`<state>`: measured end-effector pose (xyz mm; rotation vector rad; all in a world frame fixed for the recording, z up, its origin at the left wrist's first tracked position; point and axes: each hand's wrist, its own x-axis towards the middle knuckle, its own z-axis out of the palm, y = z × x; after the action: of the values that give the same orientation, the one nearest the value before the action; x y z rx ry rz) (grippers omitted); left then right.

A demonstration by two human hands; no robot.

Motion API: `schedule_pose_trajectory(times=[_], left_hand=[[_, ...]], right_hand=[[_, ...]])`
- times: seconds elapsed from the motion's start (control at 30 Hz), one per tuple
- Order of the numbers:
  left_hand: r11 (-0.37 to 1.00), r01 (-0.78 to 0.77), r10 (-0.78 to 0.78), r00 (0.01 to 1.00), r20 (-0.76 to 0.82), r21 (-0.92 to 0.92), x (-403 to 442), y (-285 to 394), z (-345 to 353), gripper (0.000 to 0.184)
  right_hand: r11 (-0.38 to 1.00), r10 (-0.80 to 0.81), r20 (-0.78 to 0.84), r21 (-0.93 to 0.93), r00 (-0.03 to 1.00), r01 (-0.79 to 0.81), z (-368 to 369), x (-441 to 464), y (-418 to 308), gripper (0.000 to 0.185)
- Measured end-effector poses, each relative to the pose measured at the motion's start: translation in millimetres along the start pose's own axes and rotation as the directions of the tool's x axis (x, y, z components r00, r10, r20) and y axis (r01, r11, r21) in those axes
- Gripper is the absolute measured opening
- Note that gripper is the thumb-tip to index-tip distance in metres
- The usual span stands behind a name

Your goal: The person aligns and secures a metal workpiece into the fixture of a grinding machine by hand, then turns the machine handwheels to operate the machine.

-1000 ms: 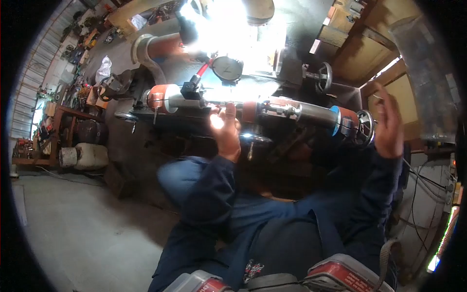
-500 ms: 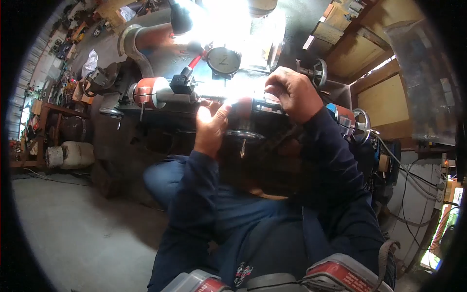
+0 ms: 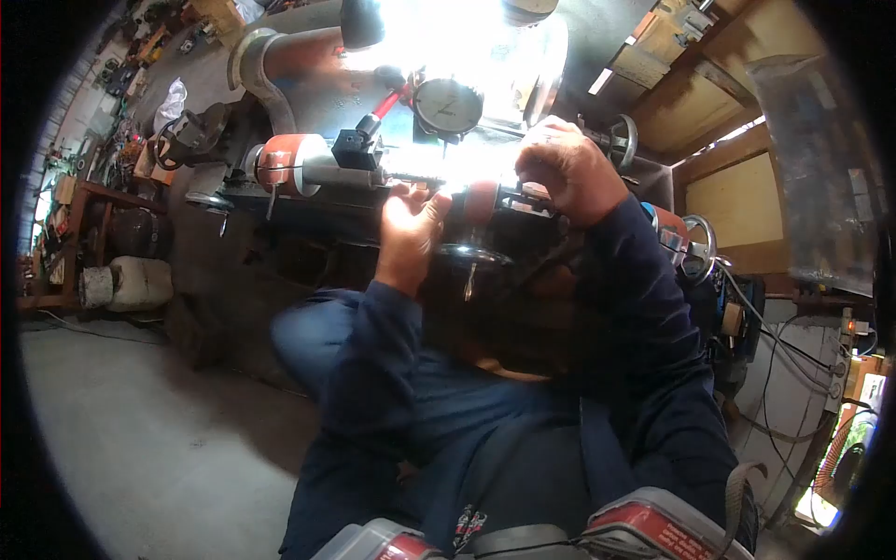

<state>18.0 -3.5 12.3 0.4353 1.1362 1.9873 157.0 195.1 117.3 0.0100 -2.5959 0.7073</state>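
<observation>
My left hand (image 3: 409,233) reaches up to the front of a metal machine, its fingers curled at the lower edge of a glare-lit part just right of a grey cylinder (image 3: 341,175). What those fingers grip is lost in the glare. My right hand (image 3: 577,175) is bent over the machine's right side, fingers closed beside a dark metal piece (image 3: 527,199); anything inside them is hidden. Between and above both hands stands a round dial gauge (image 3: 448,105), its stem pointing down. A red rod (image 3: 385,103) runs from near the gauge toward a black block (image 3: 357,149) on the machine.
An orange-and-white drum (image 3: 287,165) is at the machine's left. A chrome handwheel (image 3: 471,256) projects below the hands, another handwheel (image 3: 696,248) at right. A dark lamp head (image 3: 362,23) hangs near strong glare. Cables (image 3: 761,308) run down at right.
My right hand has turned and its fingers have shifted slightly. My left hand stays at about the same part. The view has shifted a little, and the gauge shows slightly farther right.
</observation>
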Motion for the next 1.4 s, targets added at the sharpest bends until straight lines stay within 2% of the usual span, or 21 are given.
schedule_pose_trajectory(times=[0.03,0.13,0.23,0.27,0.37,0.5,0.77,0.87,0.97,1.0,1.1,1.17,1.23,1.3,1.37,1.4], left_hand=[[1.0,-0.014,0.014,1.0,0.014,-0.01,1,-2,-1,0.019],[0.999,-0.047,0.046,0.998,0.035,0.009,3,-8,-5,0.021],[0.995,-0.049,0.047,0.999,0.023,0.086,2,-7,-5,0.023],[0.995,-0.038,0.035,0.999,0.035,0.094,2,-6,-6,0.024],[0.993,-0.062,0.059,0.998,0.036,0.096,0,-3,-1,0.028],[0.986,-0.057,0.042,0.995,0.095,0.155,4,-7,-12,0.033],[0.989,-0.051,0.047,0.998,0.031,0.14,2,-7,-8,0.031],[0.992,-0.1,0.094,0.992,0.083,0.074,6,-10,-7,0.031],[0.995,-0.062,0.049,0.985,0.163,0.075,12,-16,-17,0.033],[0.995,-0.033,0.015,0.982,0.189,0.096,12,-16,-20,0.033],[0.989,-0.026,-0.004,0.98,0.201,0.143,11,-9,-19,0.028],[0.976,-0.014,-0.039,0.971,0.237,0.218,15,-14,-33,0.027],[0.966,-0.022,-0.024,0.984,0.175,0.257,15,-13,-29,0.029],[0.968,-0.05,0.051,0.999,0.002,0.244,4,-5,3,0.033],[0.966,-0.071,0.084,0.996,-0.042,0.249,-2,-1,13,0.034],[0.964,-0.081,0.1,0.993,-0.064,0.253,-4,1,16,0.034]], right_hand=[[1.0,-0.018,0.012,0.0,1.0,0.018,-1,1,0,0.014],[0.977,0.198,0.034,0.074,0.98,-0.2,2,-6,-6,0.012],[0.986,0.155,-0.051,-0.053,0.987,-0.158,8,-8,-14,0.009],[0.979,0.206,-0.058,0.009,0.977,-0.206,8,-7,-19,0.008],[0.965,0.219,-0.103,-0.121,0.97,-0.231,15,-7,-22,0.007],[0.946,0.243,-0.152,-0.182,0.958,-0.269,21,-8,-25,0.007],[0.896,0.272,-0.252,-0.286,0.929,-0.34,33,-12,-32,0.01],[0.947,0.223,-0.164,-0.197,0.961,-0.253,24,-10,-24,0.008],[0.977,0.064,-0.178,-0.187,0.982,-0.098,11,-9,-18,0.006],[0.974,-0.048,-0.252,-0.226,0.966,-0.01,4,-10,-15,0.005],[0.989,0.051,-0.464,-0.098,0.884,-0.109,-22,-31,-31,0.004],[0.909,0.413,-0.512,0.284,0.754,-0.305,-46,-56,-66,0.01],[0.863,0.42,-0.589,0.024,0.69,-0.505,-75,-98,-55,0.018],[0.709,0.379,-0.652,-0.25,0.656,-0.659,-101,-138,-40,0.026],[0.59,0.453,-0.615,-0.336,0.645,-0.734,-121,-189,-14,0.033],[0.647,0.44,-0.572,-0.333,0.692,-0.686,-124,-209,-2,0.033]])
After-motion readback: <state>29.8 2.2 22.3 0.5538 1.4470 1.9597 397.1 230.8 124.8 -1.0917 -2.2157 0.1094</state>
